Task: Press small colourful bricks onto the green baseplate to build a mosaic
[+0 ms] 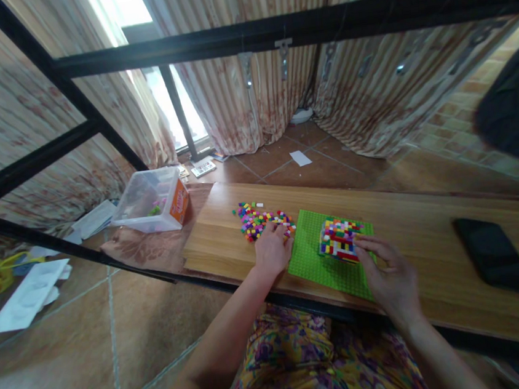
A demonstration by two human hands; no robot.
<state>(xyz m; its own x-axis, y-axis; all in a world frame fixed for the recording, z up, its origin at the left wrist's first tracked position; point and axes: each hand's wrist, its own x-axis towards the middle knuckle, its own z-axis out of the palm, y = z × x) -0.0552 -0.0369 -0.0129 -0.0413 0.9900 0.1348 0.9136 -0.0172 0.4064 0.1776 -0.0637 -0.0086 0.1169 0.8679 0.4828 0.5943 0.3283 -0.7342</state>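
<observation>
Across the lower half of the frame, 1 wooden table (424, 242). At its centre, 1 green baseplate (305, 254) bearing 1 multicoloured brick build (338, 237); left of those, 1 heap of loose bricks (257, 220), too many to count. Lower right, 1 black phone (498, 256). Left of centre, 1 clear plastic box (179, 204).

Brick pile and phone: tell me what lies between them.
The head view shows the green board bearing the brick block, the right hand at the block's side, then bare table before the phone.
</observation>
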